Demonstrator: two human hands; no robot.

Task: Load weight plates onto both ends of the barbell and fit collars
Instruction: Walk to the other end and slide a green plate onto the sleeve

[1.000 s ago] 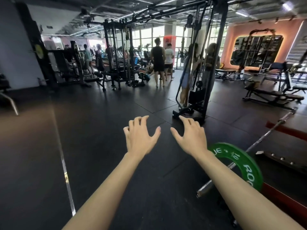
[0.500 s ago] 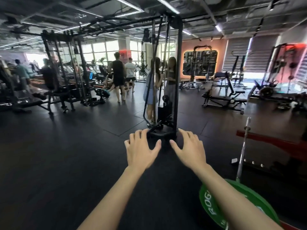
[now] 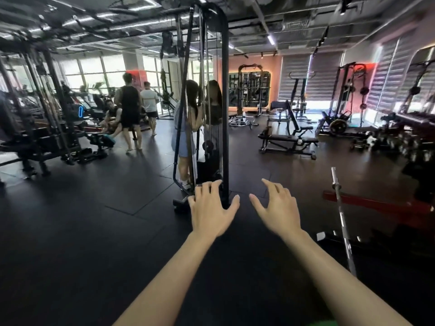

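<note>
Hands first: the left hand and the right hand are stretched out side by side above the floor, backs up, fingers spread and lightly bent, thumbs pointing at each other across a narrow gap. Neither one holds or touches anything.

To the right of the right forearm the barbell lies on the floor and runs away from the camera, its bare sleeve end pointing up the frame with no plate or collar on it. The near part of the bar passes behind the forearm. At the bottom edge, under that forearm, a sliver of a green plate shows; whether it sits on the bar cannot be told. A red strip on the floor crosses under the bar.

Just past the left hand's fingertips stands the black frame of a cable machine, with two people close behind it. Further right are an adjustable bench and racks against the shuttered windows. To the left, more machines and several other people stand in front of bright windows.
</note>
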